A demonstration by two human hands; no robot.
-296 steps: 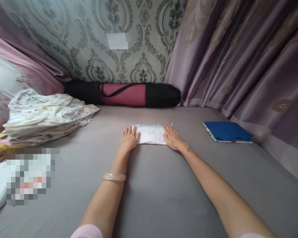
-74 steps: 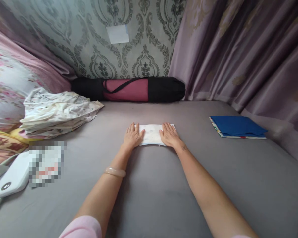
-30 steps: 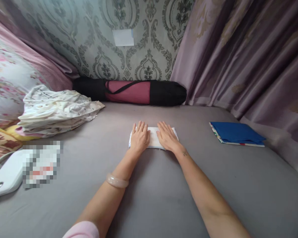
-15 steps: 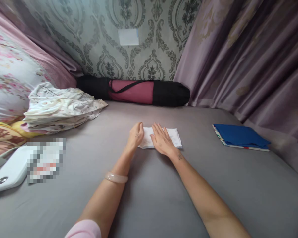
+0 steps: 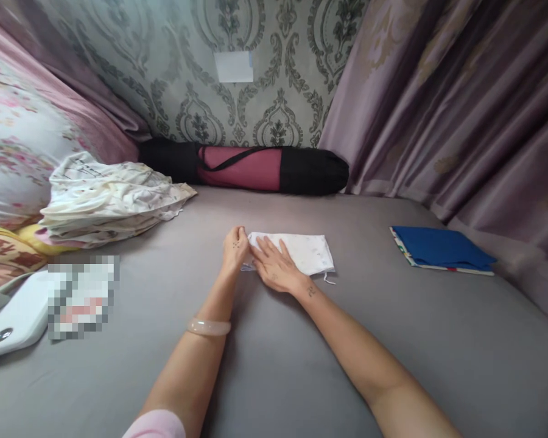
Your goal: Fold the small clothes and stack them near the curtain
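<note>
A small folded white cloth (image 5: 308, 250) with faint marks lies flat in front of me, a short white string hanging from its lower right corner. At its left edge, my left hand (image 5: 235, 248) is closed, with the fingers curled round the edge and partly hidden. My right hand (image 5: 274, 261) lies flat on the left half of the cloth, fingers stretched and a little apart, pressing on it. The fingertips of the right hand come close to the left hand.
Grey sheet (image 5: 274, 365) lies under everything. A black and red long bag (image 5: 242, 167) rests against the wall. To the left are a pile of light clothes (image 5: 114, 198) and a white device (image 5: 21, 316). A folded blue cloth (image 5: 441, 248) lies to the right.
Both hands have shifted left, the right hand sliding across the cloth to its left part. More of the cloth's right side shows, with the string now visible at the corner.
</note>
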